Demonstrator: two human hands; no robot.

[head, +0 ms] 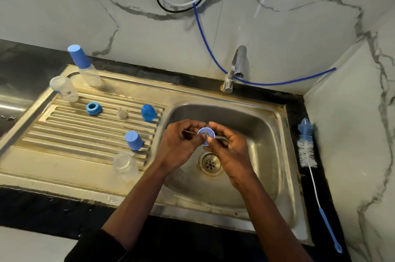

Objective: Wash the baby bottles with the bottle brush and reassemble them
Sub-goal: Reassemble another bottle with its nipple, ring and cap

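Note:
Over the sink basin [263,133], my left hand [179,144] and my right hand [229,148] together pinch a blue bottle ring [204,133] with a clear teat in it. On the ribbed drainboard [70,131] lie another blue ring [93,108], a loose clear teat [121,113], a blue cap [148,112] and a second blue cap [133,140]. An open clear bottle [125,164] stands at the drainboard's front. Another open bottle [64,88] and a capped bottle [85,67] stand at the back left. The bottle brush [307,150] lies on the counter to the right of the sink.
A chrome tap [234,69] rises behind the basin, with no water running. A blue hose [213,54] and other cables hang down the marble wall. The drain [210,163] sits below my hands. Black countertop [42,204] surrounds the sink.

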